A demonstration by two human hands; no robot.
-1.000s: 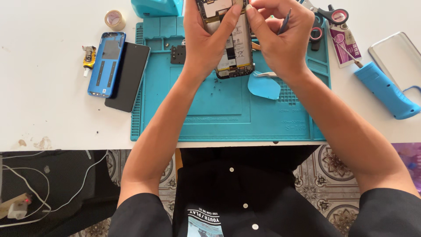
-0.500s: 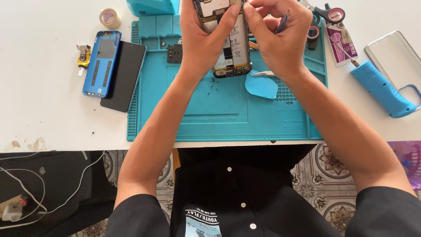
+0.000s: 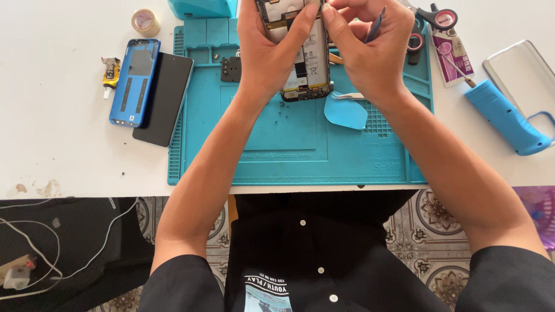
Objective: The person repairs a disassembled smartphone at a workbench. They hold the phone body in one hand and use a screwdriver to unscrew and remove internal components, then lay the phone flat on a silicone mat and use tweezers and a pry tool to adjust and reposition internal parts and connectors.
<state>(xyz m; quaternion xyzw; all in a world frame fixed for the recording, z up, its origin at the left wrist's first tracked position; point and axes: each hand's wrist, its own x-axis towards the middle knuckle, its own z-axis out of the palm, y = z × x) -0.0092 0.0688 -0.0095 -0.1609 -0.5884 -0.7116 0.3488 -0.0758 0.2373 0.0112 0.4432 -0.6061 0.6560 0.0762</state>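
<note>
An opened phone, its back off and its battery and boards showing, is held above a teal work mat. My left hand grips its left side, thumb across the top. My right hand pinches at the phone's upper right edge and also holds a thin blue tool between its fingers. A teal pick-shaped opener lies on the mat just below the phone.
A blue phone back cover and a black screen panel lie at the mat's left. A tape roll, small glue bottle, scissors, blue electric screwdriver and clear case lie on the white table.
The view has shifted a little. Both hands stay on the phone, with the right fingers moved slightly along its top edge.
</note>
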